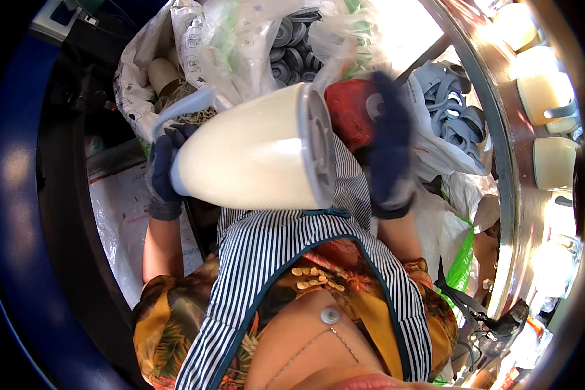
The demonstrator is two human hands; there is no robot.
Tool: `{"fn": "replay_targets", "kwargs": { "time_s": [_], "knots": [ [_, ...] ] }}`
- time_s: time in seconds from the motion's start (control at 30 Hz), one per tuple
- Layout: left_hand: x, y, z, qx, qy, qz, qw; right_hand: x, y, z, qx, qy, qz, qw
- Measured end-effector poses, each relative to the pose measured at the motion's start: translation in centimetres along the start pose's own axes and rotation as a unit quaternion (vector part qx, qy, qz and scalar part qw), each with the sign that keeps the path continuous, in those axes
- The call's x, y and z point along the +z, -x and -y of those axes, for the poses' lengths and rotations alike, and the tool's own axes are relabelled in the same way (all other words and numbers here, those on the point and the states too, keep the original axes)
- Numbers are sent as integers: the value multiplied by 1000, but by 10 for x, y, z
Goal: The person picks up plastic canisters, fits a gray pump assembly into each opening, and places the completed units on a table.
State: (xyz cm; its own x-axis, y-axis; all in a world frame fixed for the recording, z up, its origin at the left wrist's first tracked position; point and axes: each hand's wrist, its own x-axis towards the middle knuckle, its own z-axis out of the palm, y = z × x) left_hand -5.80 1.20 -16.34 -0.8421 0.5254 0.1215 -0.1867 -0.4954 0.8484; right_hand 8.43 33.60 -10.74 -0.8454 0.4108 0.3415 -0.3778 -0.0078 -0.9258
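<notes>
My left hand [166, 168], in a dark blue knit glove, is closed round the narrow end of a cream vacuum jug [244, 153]. The jug lies on its side in the air before my chest, its grey-blue handle [183, 112] above my fingers. Its wide grey base [317, 146] faces right. Close beside that base, my gloved right hand [391, 146] is smeared by motion. It appears closed on a scuffed red block [350, 114] bearing a pale ring mark; the block's full shape is hidden by the hand. A small gap separates block and base.
Ahead, a plastic sack [240, 52] holds round grey parts [294, 49]. A white sack [146, 84] with a cream body lies left of it. Grey handle-like pieces [450, 107] fill a bag at right. Beyond a metal rail [500, 149], cream jugs [554, 164] line a surface.
</notes>
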Motion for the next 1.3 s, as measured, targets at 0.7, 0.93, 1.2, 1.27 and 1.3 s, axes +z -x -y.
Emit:
{"fn": "replay_targets", "kwargs": {
  "time_s": [0.7,0.93,1.2,1.27,1.3],
  "knots": [
    [38,-17,-16,-66,-60,-44,995,33,3,-17,-336,121,133,924],
    [81,-74,-50,-47,-452,101,885,25,-51,20,-338,245,48,907],
    [58,-76,-80,301,-515,-28,802,-80,-3,122,-259,91,-142,951],
    [-51,-42,-41,204,-427,-220,853,-169,29,164,-360,177,-354,845],
    [-103,-24,-17,131,-360,-283,879,-215,37,175,-351,228,-420,805]
  ]
}}
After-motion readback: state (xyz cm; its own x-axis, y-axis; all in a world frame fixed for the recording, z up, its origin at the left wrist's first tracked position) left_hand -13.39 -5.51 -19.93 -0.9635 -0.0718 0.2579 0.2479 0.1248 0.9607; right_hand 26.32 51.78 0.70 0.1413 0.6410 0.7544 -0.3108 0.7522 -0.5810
